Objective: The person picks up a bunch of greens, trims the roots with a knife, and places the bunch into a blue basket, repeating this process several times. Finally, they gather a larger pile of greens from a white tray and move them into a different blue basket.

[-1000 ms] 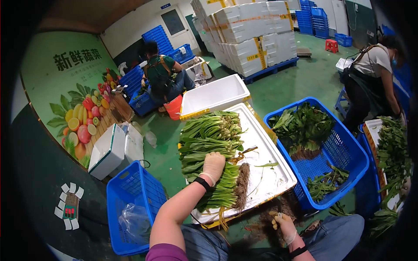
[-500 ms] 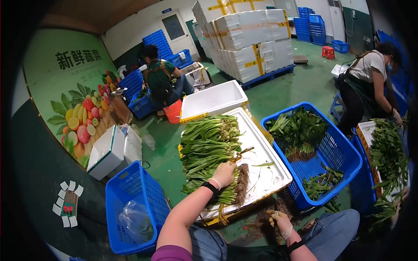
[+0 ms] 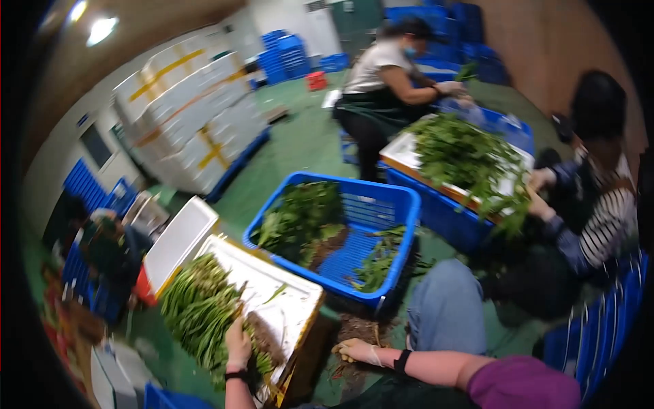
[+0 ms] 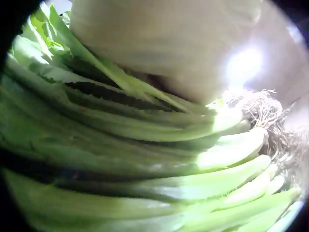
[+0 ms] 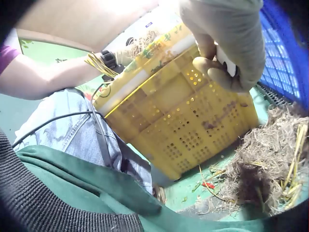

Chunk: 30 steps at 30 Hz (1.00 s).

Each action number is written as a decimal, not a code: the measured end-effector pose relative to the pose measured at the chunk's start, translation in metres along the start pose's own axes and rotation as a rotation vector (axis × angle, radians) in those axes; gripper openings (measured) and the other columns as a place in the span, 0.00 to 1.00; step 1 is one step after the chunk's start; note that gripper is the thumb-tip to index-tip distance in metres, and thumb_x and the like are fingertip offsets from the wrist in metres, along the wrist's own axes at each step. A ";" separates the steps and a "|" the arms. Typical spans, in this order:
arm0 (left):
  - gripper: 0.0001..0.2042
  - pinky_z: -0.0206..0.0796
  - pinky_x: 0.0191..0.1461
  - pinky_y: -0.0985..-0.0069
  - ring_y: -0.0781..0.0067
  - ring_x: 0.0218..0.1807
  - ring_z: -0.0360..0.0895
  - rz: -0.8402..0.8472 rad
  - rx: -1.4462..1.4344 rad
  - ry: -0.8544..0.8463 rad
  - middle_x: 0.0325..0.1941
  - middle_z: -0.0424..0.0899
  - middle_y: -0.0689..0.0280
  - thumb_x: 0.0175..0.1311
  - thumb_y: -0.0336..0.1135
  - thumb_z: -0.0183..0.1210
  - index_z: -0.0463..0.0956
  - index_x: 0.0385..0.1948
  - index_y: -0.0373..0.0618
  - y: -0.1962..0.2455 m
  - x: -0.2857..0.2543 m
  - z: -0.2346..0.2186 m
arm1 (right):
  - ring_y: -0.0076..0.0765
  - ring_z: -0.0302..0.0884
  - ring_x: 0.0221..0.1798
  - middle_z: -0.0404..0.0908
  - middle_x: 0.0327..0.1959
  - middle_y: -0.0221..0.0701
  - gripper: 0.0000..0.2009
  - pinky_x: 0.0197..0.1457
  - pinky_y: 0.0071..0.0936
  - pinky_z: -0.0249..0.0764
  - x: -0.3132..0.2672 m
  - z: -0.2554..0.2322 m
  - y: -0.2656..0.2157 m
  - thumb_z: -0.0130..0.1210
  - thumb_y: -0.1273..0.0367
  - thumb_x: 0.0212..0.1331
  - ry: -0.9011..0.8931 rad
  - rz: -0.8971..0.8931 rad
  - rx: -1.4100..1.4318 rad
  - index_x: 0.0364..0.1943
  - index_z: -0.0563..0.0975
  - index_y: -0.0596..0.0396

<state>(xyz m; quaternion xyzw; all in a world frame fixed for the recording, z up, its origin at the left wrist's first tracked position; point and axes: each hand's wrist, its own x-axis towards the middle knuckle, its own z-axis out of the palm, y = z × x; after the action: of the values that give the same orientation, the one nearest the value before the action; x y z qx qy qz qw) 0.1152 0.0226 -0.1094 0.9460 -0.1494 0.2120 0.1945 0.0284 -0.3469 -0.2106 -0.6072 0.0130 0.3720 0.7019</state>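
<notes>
My gloved left hand [image 3: 238,346] grips leafy greens [image 3: 194,307] near the root end, on a white foam tray [image 3: 289,300]. Close up in the left wrist view, the gloved palm [image 4: 169,38] lies over the pale green stems [image 4: 135,164], with stringy roots [image 4: 263,111] at the right. Low and apart from the tray, my gloved right hand [image 3: 357,350] curls its fingers round a small white handle [image 5: 226,59] with a dark hole in its end. The rest of that tool is hidden in the fist.
A yellow crate [image 5: 164,135] supports the tray. Trimmed roots [image 5: 275,150] are heaped on the floor. A blue basket [image 3: 320,178] with more greens stands beside the tray. Two people [image 3: 388,88] work at the right around another tray of greens [image 3: 456,157]. Stacked foam boxes [image 3: 187,116] stand behind.
The head view has swung right, bringing another person into sight. My left hand has slid from the leaves toward the root end. The right hand stays low, still holding the white handle.
</notes>
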 end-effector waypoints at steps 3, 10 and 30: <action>0.19 0.67 0.56 0.53 0.43 0.49 0.77 -0.094 0.003 -0.115 0.46 0.82 0.47 0.61 0.27 0.50 0.76 0.55 0.38 -0.009 0.001 -0.001 | 0.22 0.73 0.24 0.79 0.25 0.26 0.16 0.27 0.24 0.71 0.008 0.002 0.014 0.47 0.70 0.66 0.028 -0.034 0.005 0.53 0.82 0.54; 0.25 0.61 0.67 0.57 0.43 0.61 0.72 -0.190 -0.100 -0.210 0.57 0.79 0.47 0.59 0.24 0.48 0.73 0.61 0.41 -0.019 0.006 -0.003 | 0.25 0.75 0.25 0.80 0.26 0.28 0.15 0.30 0.26 0.72 0.015 0.006 0.017 0.48 0.70 0.66 0.036 -0.043 0.003 0.51 0.82 0.56; 0.45 0.75 0.52 0.70 0.63 0.48 0.82 -0.523 -0.502 -0.835 0.49 0.84 0.57 0.35 0.18 0.69 0.67 0.67 0.41 -0.025 0.052 -0.036 | 0.34 0.77 0.20 0.82 0.24 0.34 0.15 0.24 0.35 0.75 0.020 -0.007 0.043 0.45 0.73 0.59 0.130 -0.115 -0.056 0.44 0.83 0.57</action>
<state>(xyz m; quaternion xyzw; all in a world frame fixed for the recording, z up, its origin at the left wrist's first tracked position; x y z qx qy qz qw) 0.1572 0.0494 -0.0630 0.8798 -0.0199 -0.2788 0.3845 0.0226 -0.3430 -0.2578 -0.6493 0.0133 0.2909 0.7026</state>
